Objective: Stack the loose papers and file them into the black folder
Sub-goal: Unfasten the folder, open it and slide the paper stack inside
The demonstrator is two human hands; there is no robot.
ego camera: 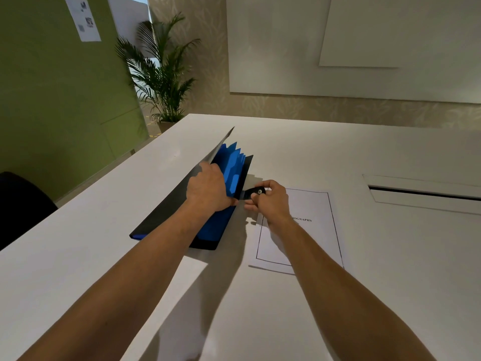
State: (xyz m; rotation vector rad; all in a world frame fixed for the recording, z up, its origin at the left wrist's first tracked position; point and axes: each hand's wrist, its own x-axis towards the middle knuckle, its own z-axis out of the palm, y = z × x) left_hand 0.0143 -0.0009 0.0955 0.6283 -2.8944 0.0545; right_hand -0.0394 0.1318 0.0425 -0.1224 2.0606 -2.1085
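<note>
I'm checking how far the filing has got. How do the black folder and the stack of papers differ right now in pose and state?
The black folder is propped open, showing blue dividers; the stack of papers lies flat and closed up. The left hand lifts the folder's cover and the right hand pinches its snap tab; neither hand grips the papers. The folder is dark, the papers white with printed text. Both rest on the white table, side by side.

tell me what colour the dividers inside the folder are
Bright blue dividers inside the black folder, seen best in the head view.
</note>
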